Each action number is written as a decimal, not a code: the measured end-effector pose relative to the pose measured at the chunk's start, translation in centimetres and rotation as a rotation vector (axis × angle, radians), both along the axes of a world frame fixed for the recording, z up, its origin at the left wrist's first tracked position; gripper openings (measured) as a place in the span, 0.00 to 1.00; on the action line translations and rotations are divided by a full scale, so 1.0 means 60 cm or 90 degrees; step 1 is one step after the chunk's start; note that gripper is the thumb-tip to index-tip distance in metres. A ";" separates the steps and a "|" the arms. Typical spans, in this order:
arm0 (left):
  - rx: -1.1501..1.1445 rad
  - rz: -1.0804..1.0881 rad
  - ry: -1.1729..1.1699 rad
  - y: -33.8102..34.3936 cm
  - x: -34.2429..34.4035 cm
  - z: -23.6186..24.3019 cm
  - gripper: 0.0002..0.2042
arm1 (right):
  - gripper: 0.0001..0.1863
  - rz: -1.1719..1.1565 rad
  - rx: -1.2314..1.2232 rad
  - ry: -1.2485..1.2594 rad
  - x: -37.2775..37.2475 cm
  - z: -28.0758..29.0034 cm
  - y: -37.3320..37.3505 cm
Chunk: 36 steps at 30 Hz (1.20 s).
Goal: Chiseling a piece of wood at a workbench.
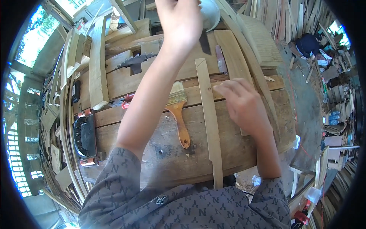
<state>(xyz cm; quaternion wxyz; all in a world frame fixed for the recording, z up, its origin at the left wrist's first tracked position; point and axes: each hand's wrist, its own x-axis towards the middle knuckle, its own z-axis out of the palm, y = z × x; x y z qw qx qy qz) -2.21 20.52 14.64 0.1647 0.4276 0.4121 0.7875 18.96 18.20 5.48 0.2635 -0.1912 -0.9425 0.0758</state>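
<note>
My left hand (pixel 179 21) reaches far forward across the wooden workbench (pixel 160 133), next to a white bucket (pixel 210 14); the picture's upper edge cuts off its fingers. A dark flat blade (pixel 205 42) lies just right of that hand. Nearer to me, my right hand (pixel 244 105) hovers with loosely bent fingers, nothing seen in them. Its fingertips are close to the right side of a long narrow wooden strip (pixel 209 103), which runs from mid-bench toward my body. Left of the strip lies a wide paintbrush (pixel 179 114) with a wooden handle and pale bristles.
A black-bodied tool (pixel 85 135) sits at the bench's left edge. A jagged dark metal piece (pixel 137 61) lies farther back. Wooden boards (pixel 98 63) rest at the left, a curved board (pixel 261 40) at the right. Stacked timber (pixel 274 17) stands beyond.
</note>
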 end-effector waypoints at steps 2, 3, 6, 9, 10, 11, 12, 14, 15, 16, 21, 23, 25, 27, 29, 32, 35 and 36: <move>0.006 0.001 0.001 -0.024 0.001 -0.005 0.11 | 0.17 0.026 0.018 -0.020 0.001 0.004 -0.020; 0.008 0.002 0.001 -0.036 0.000 -0.010 0.13 | 0.16 0.053 0.032 -0.041 0.004 0.004 -0.030; 0.033 0.083 0.056 -0.080 0.010 -0.031 0.10 | 0.19 0.057 -0.232 0.000 0.017 -0.003 -0.053; 0.118 0.152 0.196 -0.135 0.064 -0.068 0.08 | 0.17 -0.005 -1.023 0.117 0.018 0.025 -0.047; 0.180 0.156 0.356 -0.161 0.074 -0.067 0.08 | 0.17 0.001 -1.022 0.119 0.010 0.028 -0.067; 0.243 0.151 0.511 -0.177 0.085 -0.074 0.09 | 0.18 0.016 -0.982 0.229 0.004 0.023 -0.095; 0.185 -0.060 0.491 -0.190 0.094 -0.086 0.10 | 0.21 0.030 -0.937 0.337 0.001 0.017 -0.113; 0.123 -0.260 0.462 -0.210 0.128 -0.101 0.11 | 0.20 0.082 -0.919 0.334 0.016 0.006 -0.123; 0.246 -0.111 0.563 -0.207 0.160 -0.107 0.12 | 0.19 0.123 -0.898 0.333 0.032 -0.003 -0.123; 0.371 0.039 0.657 -0.203 0.182 -0.116 0.13 | 0.19 0.161 -0.873 0.339 0.050 -0.016 -0.117; 0.243 0.050 0.772 -0.237 0.145 -0.161 0.11 | 0.17 0.177 -0.843 0.244 0.063 -0.033 -0.098; 0.211 0.079 0.799 -0.266 0.136 -0.166 0.10 | 0.18 0.007 -0.862 0.146 0.067 -0.022 -0.102; -0.041 -0.089 0.762 -0.295 0.122 -0.174 0.11 | 0.16 -0.007 -1.163 0.421 0.058 -0.021 -0.103; 0.030 0.015 0.811 -0.299 0.101 -0.182 0.19 | 0.15 0.016 -1.160 0.453 0.072 -0.019 -0.098; -0.166 -0.021 0.667 -0.299 0.092 -0.181 0.25 | 0.15 0.031 -1.156 0.488 0.084 -0.021 -0.090; -0.299 -0.007 0.701 -0.276 0.083 -0.187 0.28 | 0.16 -0.026 -1.109 0.507 0.096 -0.028 -0.078; -0.469 0.040 0.709 -0.240 0.099 -0.200 0.29 | 0.17 -0.032 -1.070 0.468 0.099 -0.025 -0.085; -0.552 0.062 0.721 -0.230 0.105 -0.204 0.29 | 0.17 -0.036 -1.071 0.465 0.101 -0.025 -0.093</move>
